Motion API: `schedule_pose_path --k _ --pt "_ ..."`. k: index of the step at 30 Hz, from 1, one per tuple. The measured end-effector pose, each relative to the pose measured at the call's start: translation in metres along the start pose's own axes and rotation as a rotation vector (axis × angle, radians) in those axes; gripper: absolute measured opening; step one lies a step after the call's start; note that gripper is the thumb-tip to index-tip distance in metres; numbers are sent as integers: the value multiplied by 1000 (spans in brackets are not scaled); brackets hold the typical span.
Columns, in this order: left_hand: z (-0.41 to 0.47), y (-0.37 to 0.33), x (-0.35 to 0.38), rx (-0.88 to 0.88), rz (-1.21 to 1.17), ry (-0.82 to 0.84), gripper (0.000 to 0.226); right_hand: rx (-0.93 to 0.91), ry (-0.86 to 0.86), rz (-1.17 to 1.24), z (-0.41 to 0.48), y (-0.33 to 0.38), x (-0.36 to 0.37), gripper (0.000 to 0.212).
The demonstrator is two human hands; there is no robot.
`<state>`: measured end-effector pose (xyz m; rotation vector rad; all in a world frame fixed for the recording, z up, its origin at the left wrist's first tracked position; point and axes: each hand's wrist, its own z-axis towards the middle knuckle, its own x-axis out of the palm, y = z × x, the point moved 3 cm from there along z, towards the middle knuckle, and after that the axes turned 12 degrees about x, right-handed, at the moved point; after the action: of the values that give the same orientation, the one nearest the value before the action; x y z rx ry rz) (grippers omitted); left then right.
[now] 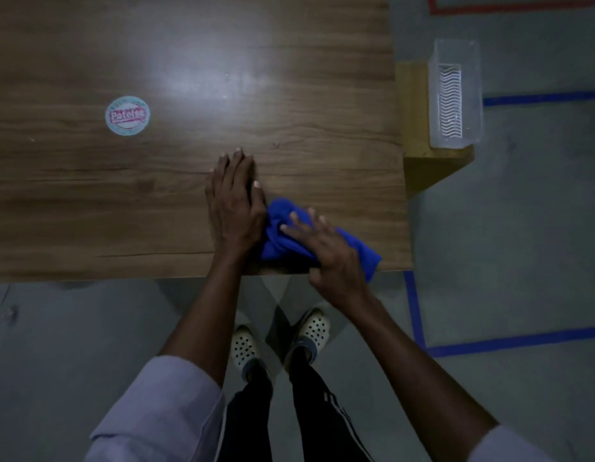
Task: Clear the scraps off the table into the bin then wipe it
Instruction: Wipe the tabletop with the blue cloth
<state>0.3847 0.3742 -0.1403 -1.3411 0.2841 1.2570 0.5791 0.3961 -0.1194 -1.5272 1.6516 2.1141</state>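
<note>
Both hands are on the worktop (289,95) near its front right corner. The left hand (234,198) lies flat on the wood, fingers straight and together, holding nothing, its thumb side just touching the blue cloth (272,241). The right hand (326,251) is on top of that cloth, fingers spread and fairly straight, pressing rather than gripping (the thumb is down at the worktop's edge, and in this dim light it is hard to tell whether it hooks the fabric). The cloth is bunched up, one end lying right at the front edge.

Over to the right, off the worktop, the clear plastic bin (456,95) stands on a yellow wooden stand (419,161) beside the worktop's right edge. Far left on the wood sits a round sticker (127,115) with red lettering. Down below, pale perforated clogs (244,346) stand on a grey floor (523,228) marked with blue tape lines (536,341).
</note>
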Motion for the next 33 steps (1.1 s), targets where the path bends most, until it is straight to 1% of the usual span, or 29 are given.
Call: schedule_pose_path --k 1,2,3,4,5,6,7,8,9,11,13,14,15,16,17,18,19,20,21,23,25,27,29,32,33 --pt "0 3 0 5 -21 -18 49 17 -11 113 -2 2 -9 84" --pt "0 6 0 6 -34 -25 49 80 -77 204 4 -2 -24 80" --pt "-1 8 1 4 -35 -22 50 172 -181 244 16 -13 -40 75" --pt "-1 8 2 2 -28 -17 50 259 -299 214 33 -28 -56 69" --pt "-1 6 3 4 -16 -17 51 329 -379 131 53 -45 -69 63" --pt "0 5 4 7 -3 -18 52 383 -387 14 71 -57 -78 58" --pt "0 4 4 11 10 -18 52 410 -347 -103 84 -64 -77 56" --pt "-1 4 5 15 20 -13 52 404 -292 -185 90 -65 -67 59" --pt "-1 4 5 17 28 -6 52 367 -237 -214 88 -59 -52 64" --pt "-2 5 4 9 23 -7 51 235 -125 -172 65 -33 -19 71" --pt "-3 6 1 -4 -25 -21 50 97 -5 -62 36 -7 0 75" --pt "-3 6 -1 -18 -66 -42 49 73 71 40 26 2 1 77" --pt "-4 5 -4 -34 -113 -77 46 107 119 166 22 9 -5 77" --pt "-3 5 -7 -61 -156 -112 43 193 95 278 27 9 -16 72" --pt "-3 6 -9 -92 -191 -133 40 293 10 340 39 5 -28 64" --pt "-2 6 -12 -125 -213 -146 40 360 -109 335 58 0 -42 55" --pt "-1 7 -13 -157 -230 -155 42 356 -211 292 82 -5 -54 49" --pt "2 8 -15 -190 -244 -167 43 320 -256 244 110 -10 -63 48" --pt "7 10 -17 -223 -257 -184 43 281 -257 187 140 -13 -65 48" --pt "21 19 -21 -269 -254 -208 40 242 -165 45 187 -14 -47 52" --pt "31 25 -23 -290 -271 -227 35 144 -11 -87 198 -3 -12 58" --pt "37 33 -28 -308 -342 -277 30 -37 151 -113 174 13 14 66" --pt "38 42 -35 -331 -391 -290 26 -160 307 -49 131 21 22 71" --pt "40 41 -40 -349 -480 -131 26 -231 581 49 64 30 17 66" --pt "41 38 -41 -355 -503 -86 27 -219 661 69 48 31 12 64"
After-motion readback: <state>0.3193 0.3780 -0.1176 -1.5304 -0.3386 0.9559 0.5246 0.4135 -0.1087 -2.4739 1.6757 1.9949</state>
